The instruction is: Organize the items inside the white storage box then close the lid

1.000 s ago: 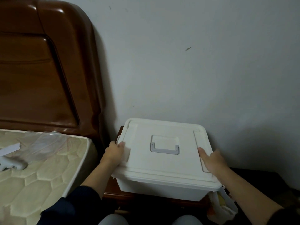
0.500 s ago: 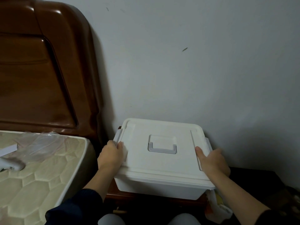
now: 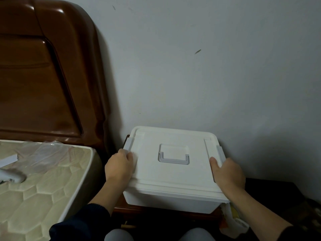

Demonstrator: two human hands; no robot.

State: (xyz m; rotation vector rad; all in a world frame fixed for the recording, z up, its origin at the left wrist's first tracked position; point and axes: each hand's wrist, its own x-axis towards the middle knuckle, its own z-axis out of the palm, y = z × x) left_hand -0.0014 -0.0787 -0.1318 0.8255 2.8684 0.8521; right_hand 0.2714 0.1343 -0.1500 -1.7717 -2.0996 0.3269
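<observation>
The white storage box (image 3: 170, 203) stands on a dark wooden bedside stand against the wall, its white lid (image 3: 173, 173) lying flat on top with a grey folding handle (image 3: 173, 158) at the middle. My left hand (image 3: 119, 166) grips the lid's left edge at the grey side latch (image 3: 128, 144), thumb on the lid. My right hand (image 3: 227, 173) grips the right edge at the other grey latch (image 3: 220, 152), thumb on top. The box's contents are hidden under the lid.
A quilted mattress (image 3: 41, 186) lies to the left, with clear plastic wrap (image 3: 45, 152) and a white object (image 3: 12, 176) on it, below a brown headboard (image 3: 43, 75). A pale bag (image 3: 232, 221) hangs by the box's right front corner. The grey wall is right behind.
Both hands slid from lying flat on the lid's sides to curling around its edges at the grey latches. The box stays in place.
</observation>
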